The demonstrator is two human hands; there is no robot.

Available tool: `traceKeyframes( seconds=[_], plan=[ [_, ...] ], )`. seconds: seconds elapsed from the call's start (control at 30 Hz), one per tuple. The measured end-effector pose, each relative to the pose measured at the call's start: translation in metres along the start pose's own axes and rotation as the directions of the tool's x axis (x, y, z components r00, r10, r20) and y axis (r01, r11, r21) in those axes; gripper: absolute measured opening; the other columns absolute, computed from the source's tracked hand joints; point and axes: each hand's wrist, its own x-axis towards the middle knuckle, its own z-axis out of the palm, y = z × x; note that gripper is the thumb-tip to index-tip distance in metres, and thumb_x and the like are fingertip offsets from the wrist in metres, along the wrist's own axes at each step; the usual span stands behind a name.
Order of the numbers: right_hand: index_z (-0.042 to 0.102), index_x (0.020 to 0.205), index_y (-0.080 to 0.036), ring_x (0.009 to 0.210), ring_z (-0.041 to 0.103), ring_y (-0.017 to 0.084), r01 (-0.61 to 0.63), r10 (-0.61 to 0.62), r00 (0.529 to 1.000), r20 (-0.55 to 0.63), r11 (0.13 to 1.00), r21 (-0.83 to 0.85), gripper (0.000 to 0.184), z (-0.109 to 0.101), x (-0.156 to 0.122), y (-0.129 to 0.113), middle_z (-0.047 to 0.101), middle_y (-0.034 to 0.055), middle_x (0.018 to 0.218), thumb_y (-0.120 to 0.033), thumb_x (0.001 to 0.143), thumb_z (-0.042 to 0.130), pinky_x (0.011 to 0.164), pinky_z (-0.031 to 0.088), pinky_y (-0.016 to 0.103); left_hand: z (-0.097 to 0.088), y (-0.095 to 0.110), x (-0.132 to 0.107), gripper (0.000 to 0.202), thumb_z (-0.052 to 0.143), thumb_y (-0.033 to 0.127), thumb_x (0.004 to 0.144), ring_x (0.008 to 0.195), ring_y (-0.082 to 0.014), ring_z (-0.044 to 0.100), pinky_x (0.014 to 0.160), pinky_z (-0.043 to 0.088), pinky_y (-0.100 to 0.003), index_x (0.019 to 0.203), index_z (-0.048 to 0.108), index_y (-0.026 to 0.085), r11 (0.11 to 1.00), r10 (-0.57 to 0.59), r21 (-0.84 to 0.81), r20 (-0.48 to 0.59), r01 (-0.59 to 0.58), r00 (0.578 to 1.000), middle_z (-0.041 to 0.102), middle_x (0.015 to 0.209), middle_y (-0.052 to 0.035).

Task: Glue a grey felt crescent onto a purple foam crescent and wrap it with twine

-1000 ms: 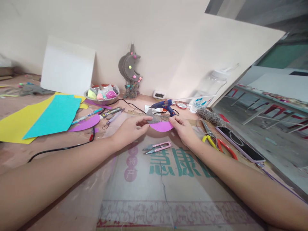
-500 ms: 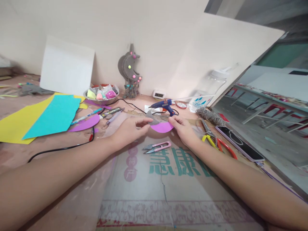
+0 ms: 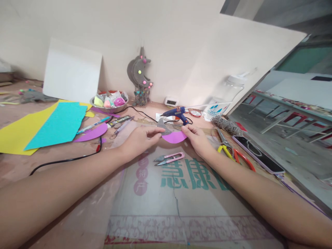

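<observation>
A purple cut-out piece (image 3: 175,137) with a rounded lower edge is held up over the middle of the work surface. Its left part is covered by grey yarn-like material (image 3: 163,127). My left hand (image 3: 141,141) pinches the left, grey end between thumb and fingers. At the right end, my right hand (image 3: 198,140) grips the purple edge between thumb and forefinger. Just below the piece lie pink thread snips (image 3: 171,158), on a clear sheet over printed cardboard (image 3: 153,207). Behind it rests a blue glue gun (image 3: 176,112).
Pliers (image 3: 237,157), a phone (image 3: 258,154) and a ball of grey yarn (image 3: 227,125) lie at right, near a clear bottle (image 3: 221,98). Left are turquoise (image 3: 57,126) and yellow sheets (image 3: 15,135), a black cord (image 3: 64,160) and a bowl (image 3: 110,108). A decorated grey moon (image 3: 138,72) hangs behind.
Hardly anything differs. Both hands keep the purple piece in the same place, with only a very slight shift of the grey part at the left fingertips.
</observation>
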Motion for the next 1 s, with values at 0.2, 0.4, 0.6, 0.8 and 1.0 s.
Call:
traceKeyframes(
  seconds=[0.2, 0.4, 0.6, 0.8, 1.0],
  plan=[
    [0.045, 0.063, -0.019, 0.05, 0.037, 0.009, -0.002, 0.001, 1.0, 0.013, 1.0, 0.012, 0.042, -0.0002, 0.0004, 0.0013, 0.041, -0.0034, 0.057, -0.057, 0.073, 0.059, 0.045, 0.03, 0.022, -0.0007, -0.0035, 0.0001, 0.03, 0.048, 0.025, 0.083, 0.086, -0.0152, 0.063, 0.076, 0.049, -0.025, 0.105, 0.068, 0.018, 0.999, 0.024, 0.044, -0.003, -0.023, 1.0, 0.071, 0.1, -0.0023],
    [0.045, 0.062, -0.019, 0.05, 0.037, 0.009, 0.007, -0.008, 1.0, 0.019, 1.0, 0.027, 0.041, 0.0002, 0.0004, 0.0004, 0.04, -0.0039, 0.057, -0.056, 0.073, 0.06, 0.046, 0.03, 0.022, -0.0004, -0.0035, 0.0009, 0.032, 0.045, 0.022, 0.083, 0.088, -0.0137, 0.064, 0.081, 0.049, -0.024, 0.106, 0.067, 0.017, 0.998, 0.048, 0.049, 0.002, -0.048, 0.999, 0.071, 0.102, -0.0018],
    [0.047, 0.063, -0.019, 0.051, 0.038, 0.009, -0.027, 0.027, 1.0, 0.01, 0.999, 0.036, 0.038, 0.001, -0.0014, -0.0018, 0.042, -0.0037, 0.058, -0.053, 0.074, 0.06, 0.047, 0.03, 0.021, 0.003, -0.0036, 0.0005, 0.031, 0.052, 0.023, 0.079, 0.089, -0.0141, 0.066, 0.082, 0.051, -0.024, 0.106, 0.066, 0.017, 1.0, 0.015, 0.006, -0.001, -0.015, 1.0, 0.071, 0.105, -0.0026],
    [0.047, 0.065, -0.019, 0.049, 0.038, 0.008, -0.028, 0.028, 1.0, 0.011, 0.999, 0.035, 0.035, 0.0027, -0.0048, -0.0067, 0.042, -0.0042, 0.057, -0.049, 0.076, 0.059, 0.046, 0.029, 0.021, 0.0033, -0.0062, 0.0001, 0.029, 0.053, 0.023, 0.079, 0.088, -0.0145, 0.066, 0.08, 0.053, -0.024, 0.103, 0.068, 0.018, 0.999, 0.04, 0.017, 0.001, -0.04, 0.999, 0.071, 0.103, -0.0025],
    [0.046, 0.063, -0.019, 0.049, 0.038, 0.008, -0.006, 0.006, 1.0, 0.018, 0.999, 0.036, 0.037, 0.0018, -0.0022, -0.0035, 0.041, -0.0043, 0.056, -0.051, 0.075, 0.06, 0.045, 0.029, 0.021, 0.0037, -0.0039, 0.0005, 0.028, 0.053, 0.021, 0.08, 0.089, -0.0146, 0.066, 0.081, 0.052, -0.023, 0.102, 0.069, 0.016, 0.999, 0.042, 0.022, -0.003, -0.042, 0.999, 0.072, 0.103, -0.0028]
  ],
)
